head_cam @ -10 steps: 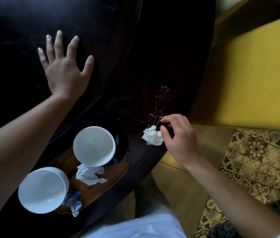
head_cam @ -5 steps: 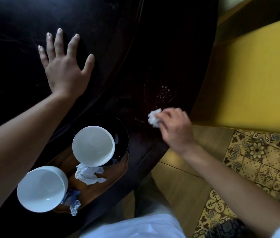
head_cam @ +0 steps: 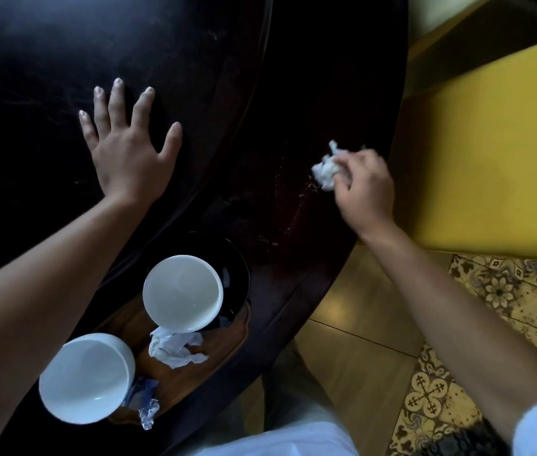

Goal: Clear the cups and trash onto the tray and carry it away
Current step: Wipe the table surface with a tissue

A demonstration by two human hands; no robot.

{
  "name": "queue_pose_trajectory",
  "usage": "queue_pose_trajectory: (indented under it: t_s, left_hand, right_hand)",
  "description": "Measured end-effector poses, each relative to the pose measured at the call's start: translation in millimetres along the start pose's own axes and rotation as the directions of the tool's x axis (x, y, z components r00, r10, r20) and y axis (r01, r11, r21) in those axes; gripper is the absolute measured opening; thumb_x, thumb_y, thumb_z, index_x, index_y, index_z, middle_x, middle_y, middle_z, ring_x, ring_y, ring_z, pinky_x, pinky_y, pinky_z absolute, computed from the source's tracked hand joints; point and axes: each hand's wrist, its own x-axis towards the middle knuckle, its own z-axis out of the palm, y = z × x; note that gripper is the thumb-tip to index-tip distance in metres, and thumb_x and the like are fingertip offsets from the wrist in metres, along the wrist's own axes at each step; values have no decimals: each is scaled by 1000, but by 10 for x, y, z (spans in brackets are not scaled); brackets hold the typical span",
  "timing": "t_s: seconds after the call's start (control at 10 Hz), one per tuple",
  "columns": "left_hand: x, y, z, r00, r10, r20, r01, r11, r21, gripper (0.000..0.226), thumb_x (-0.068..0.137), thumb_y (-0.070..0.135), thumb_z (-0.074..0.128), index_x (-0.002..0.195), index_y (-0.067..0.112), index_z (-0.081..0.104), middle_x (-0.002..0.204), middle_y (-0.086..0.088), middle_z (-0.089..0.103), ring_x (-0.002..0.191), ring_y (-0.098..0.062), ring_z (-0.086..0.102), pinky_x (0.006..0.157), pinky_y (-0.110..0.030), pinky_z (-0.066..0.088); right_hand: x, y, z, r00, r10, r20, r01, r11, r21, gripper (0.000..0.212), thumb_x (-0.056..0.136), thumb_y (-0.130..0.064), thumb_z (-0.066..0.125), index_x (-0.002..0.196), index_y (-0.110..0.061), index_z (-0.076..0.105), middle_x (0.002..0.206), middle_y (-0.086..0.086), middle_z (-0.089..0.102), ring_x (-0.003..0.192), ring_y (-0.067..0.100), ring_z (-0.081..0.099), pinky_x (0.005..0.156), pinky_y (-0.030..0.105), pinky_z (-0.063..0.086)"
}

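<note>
My right hand [head_cam: 364, 187] grips a crumpled white tissue [head_cam: 326, 169] against the dark table [head_cam: 260, 77] near its right edge, over scattered crumbs [head_cam: 306, 189]. My left hand [head_cam: 127, 149] lies flat on the table, fingers spread, holding nothing. A wooden tray [head_cam: 224, 343] at the near edge carries two empty white cups: one [head_cam: 183, 292] on a black saucer [head_cam: 239, 274], the other [head_cam: 86, 378] at the tray's near left. A crumpled tissue [head_cam: 175, 348] and a foil wrapper [head_cam: 148, 413] also lie on the tray.
A yellow cushioned seat [head_cam: 491, 153] stands right of the table. Wood flooring [head_cam: 359, 330] and patterned tiles [head_cam: 507, 297] lie below it. My white-clothed lap [head_cam: 277, 439] is close to the table's near edge.
My right hand picked up the tissue from the table's near edge and moved it away from me along the table, over the crumbs. My left hand stayed flat.
</note>
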Motion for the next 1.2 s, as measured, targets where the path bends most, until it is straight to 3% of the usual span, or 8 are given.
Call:
queue_pose_trajectory:
  t_s: [0.1,0.2,0.4,0.5,0.7,0.9,1.0,1.2]
  left_hand:
    - [0,-5,0,1000,-4,1,4,1000,7,67,99,65,36,157,31,33,170,-7,14,158,-31,4,126,-53,0]
    - [5,-5,-7,1000,-2,1,2,1000,2,67,99,64,37,157,31,33,170,-7,15,158,-31,4,126,-53,0]
    - [-7,3,13,1000,2,4,-2,1000,-4,67,99,64,38,157,30,33,170,-7,15,158,-31,4,126,-53,0]
    - [-7,-9,20,1000,1,2,-1,1000,-4,67,99,64,37,157,31,33,170,-7,14,158,-31,4,126,-53,0]
    - [7,-3,9,1000,3,-5,-3,1000,-10,68,99,64,37,157,30,33,170,-8,15,158,-31,4,126,-54,0]
    - [27,17,18,1000,-1,-5,1,1000,-12,68,99,65,37,157,30,33,170,-8,15,158,-30,4,126,-53,-1]
    - [31,25,21,1000,-1,-4,1,1000,-8,68,99,64,37,157,30,33,171,-8,14,158,-30,3,126,-53,-1]
    - [22,18,23,1000,0,-15,0,1000,-15,67,99,63,39,157,29,34,170,-8,15,158,-30,5,126,-53,0]
  right_hand:
    - [-561,-279,50,975,-182,127,175,982,64,26,85,-16,62,110,-15,71,103,6,61,96,25,57,83,34,47]
    - [-560,-308,-7,971,-212,109,194,968,157,22,85,-13,65,106,-14,73,100,6,65,94,25,60,82,34,49]
    - [428,276,-186,979,134,-155,-122,989,86,37,84,-18,56,119,-14,67,111,15,63,104,33,61,90,38,49]
    - [602,416,-182,981,180,-77,-178,984,24,35,87,-19,53,118,-13,68,117,15,61,110,33,57,92,36,48]
    - [28,113,-66,998,64,-9,-65,995,-80,26,87,-17,58,111,-9,66,108,15,60,100,35,57,83,39,47]
    - [-736,-404,100,980,-150,132,148,989,26,22,83,-13,66,105,-12,69,99,6,61,93,26,59,78,37,51]
    - [-518,-323,23,987,-132,87,123,987,108,20,83,-14,65,103,-14,70,99,5,63,93,26,61,79,35,49]
    - [727,410,-269,952,207,-226,-187,977,107,33,80,-13,56,109,-12,72,107,16,67,100,35,62,88,34,45]
